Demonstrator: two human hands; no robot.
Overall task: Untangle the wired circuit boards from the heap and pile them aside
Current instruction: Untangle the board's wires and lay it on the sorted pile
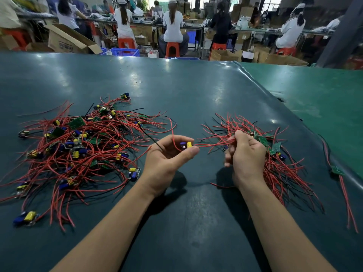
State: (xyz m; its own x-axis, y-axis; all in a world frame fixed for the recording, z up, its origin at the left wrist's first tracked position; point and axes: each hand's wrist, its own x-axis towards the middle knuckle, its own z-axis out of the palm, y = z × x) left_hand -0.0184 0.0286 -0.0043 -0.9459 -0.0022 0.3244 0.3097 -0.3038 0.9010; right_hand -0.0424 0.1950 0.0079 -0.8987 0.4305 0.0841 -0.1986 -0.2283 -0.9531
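One small circuit board (186, 145) sits pinched in the left hand (167, 160) fingers, its red wires (214, 143) gripped by the right hand (245, 154). Big tangled heap (78, 146) lies left on the table (196, 91), sorted pile (275, 154) right.

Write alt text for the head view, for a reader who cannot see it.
Over a dark green table, the left hand pinches a small circuit board while the right hand grips its red wires. A tangled heap lies to the left, a smaller sorted pile to the right.
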